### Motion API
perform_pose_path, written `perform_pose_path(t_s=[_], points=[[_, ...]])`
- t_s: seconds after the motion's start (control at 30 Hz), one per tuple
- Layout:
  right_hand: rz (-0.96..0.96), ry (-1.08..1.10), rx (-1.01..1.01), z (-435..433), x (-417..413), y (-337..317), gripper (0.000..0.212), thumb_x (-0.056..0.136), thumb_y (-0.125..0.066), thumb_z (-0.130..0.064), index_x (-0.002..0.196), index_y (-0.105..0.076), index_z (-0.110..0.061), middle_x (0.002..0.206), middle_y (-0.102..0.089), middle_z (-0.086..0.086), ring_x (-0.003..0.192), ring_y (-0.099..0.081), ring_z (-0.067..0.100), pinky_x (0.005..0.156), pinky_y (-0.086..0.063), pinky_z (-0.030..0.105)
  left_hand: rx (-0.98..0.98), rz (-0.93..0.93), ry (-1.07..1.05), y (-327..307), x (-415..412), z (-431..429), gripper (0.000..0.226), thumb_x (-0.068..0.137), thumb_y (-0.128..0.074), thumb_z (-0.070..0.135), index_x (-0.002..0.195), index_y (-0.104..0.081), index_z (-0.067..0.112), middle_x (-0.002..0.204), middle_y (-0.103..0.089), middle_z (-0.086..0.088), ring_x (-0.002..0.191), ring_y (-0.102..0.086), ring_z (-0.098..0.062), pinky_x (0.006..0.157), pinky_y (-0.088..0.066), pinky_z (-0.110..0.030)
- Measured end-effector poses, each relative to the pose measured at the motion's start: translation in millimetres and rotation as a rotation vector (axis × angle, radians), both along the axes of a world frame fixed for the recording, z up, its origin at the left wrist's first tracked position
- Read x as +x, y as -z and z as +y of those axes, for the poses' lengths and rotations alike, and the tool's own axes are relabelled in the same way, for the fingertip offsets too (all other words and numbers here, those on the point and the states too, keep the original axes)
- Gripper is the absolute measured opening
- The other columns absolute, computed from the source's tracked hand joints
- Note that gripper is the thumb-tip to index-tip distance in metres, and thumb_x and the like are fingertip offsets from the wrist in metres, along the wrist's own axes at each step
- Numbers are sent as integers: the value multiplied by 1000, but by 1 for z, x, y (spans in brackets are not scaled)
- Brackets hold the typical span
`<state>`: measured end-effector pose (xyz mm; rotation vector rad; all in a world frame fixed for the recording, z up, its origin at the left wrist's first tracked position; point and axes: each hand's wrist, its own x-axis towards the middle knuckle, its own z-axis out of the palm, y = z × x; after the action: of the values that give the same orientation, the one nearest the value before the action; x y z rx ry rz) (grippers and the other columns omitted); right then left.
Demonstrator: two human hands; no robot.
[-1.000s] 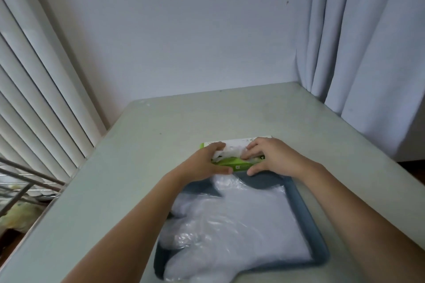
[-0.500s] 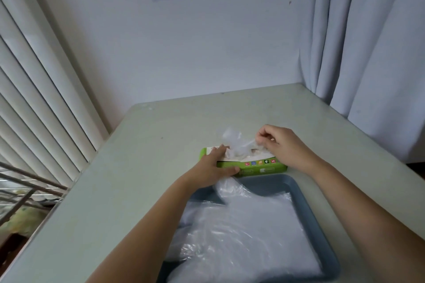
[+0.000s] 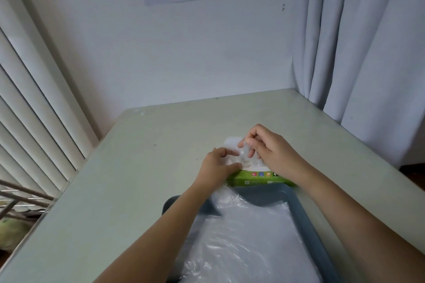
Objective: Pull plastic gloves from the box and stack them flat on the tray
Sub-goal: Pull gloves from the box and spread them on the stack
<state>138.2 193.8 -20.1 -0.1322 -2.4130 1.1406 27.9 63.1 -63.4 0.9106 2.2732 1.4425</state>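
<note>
1. Glove [image 3: 244,156] is bunched up, partly out of the box [image 3: 257,180] opening, with right hand [image 3: 270,153] fingertips pinched on the plastic
2. Left hand [image 3: 217,167] grips the box's left end, fingers curled over it, thumb along the top edge
3. Box sits on the table [image 3: 142,167], against the tray [image 3: 307,216] far rim
4. Stack [image 3: 248,243] of clear gloves already lies flat in the tray
5. Left, likely: pull this glove free, spread it on the stack, repeat; count left in box cannot be told
</note>
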Motion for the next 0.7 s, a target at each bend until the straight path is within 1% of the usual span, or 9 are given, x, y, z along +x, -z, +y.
perform_pose_path(t_s=[0.1,0.13,0.2,0.27,0.3,0.4,0.5,0.57,0.7], points=[[-42,23,-11,2,-1,3,14,100,-45,-26,87,-43,-21,86,-72,-5,72,-65,8,71,-52,33,-90,72,29,2,-1,4,27,83,-72,18,108,-63,23,94,-51,22,132,-41,-21,95,-37,-28],[-78,30,-20,4,-1,3,18,96,-51,-37,88,-44,-23,83,-72,-4,73,-66,9,72,-53,36,-98,75,31,2,-1,4,29,83,-72,18,111,-64,21,91,-50,22,134,-38,-22,95,-37,-27],[-147,26,-38,9,2,2,37,78,-70,-53,91,-47,-26,86,-70,-5,75,-65,8,72,-54,31,-105,80,40,4,-5,5,29,84,-71,19,112,-63,21,93,-54,12,131,-41,-19,85,-36,-25],[-177,30,26,13,4,1,49,64,-84,-45,93,-49,-28,85,-65,-9,71,-62,5,69,-52,25,-127,100,51,6,-6,5,30,84,-71,22,112,-63,23,101,-55,4,118,-49,-18,77,-36,-23],[-176,33,70,13,4,1,48,63,-87,-36,94,-51,-28,84,-62,-8,68,-58,5,66,-51,24,-124,100,54,8,-6,5,31,83,-72,23,112,-62,23,105,-56,4,117,-49,-18,80,-36,-23],[-136,29,241,13,2,7,28,70,-83,-23,87,-61,-24,82,-55,-8,66,-52,7,62,-44,20,-128,99,72,12,-7,5,36,80,-76,30,111,-57,27,119,-55,11,141,-27,-17,109,-27,-30],[-103,20,325,9,-2,12,8,76,-79,-21,76,-70,-22,78,-53,-9,64,-50,6,61,-39,21,-228,125,96,11,-4,3,64,75,-78,41,129,-51,20,145,-42,3,146,-17,-19,118,-18,-37],[-80,37,354,7,-3,12,9,80,-76,-20,73,-70,-19,72,-52,-12,62,-50,4,59,-35,18,-255,125,101,10,-6,2,73,73,-79,46,133,-47,19,143,-43,0,144,-24,-25,117,-24,-41],[-110,123,317,5,2,4,13,89,-66,-23,78,-63,-17,58,-54,-15,57,-55,0,56,-40,17,-252,118,118,10,-7,1,63,71,-80,45,123,-48,28,134,-45,7,146,-16,-22,118,-18,-38]])
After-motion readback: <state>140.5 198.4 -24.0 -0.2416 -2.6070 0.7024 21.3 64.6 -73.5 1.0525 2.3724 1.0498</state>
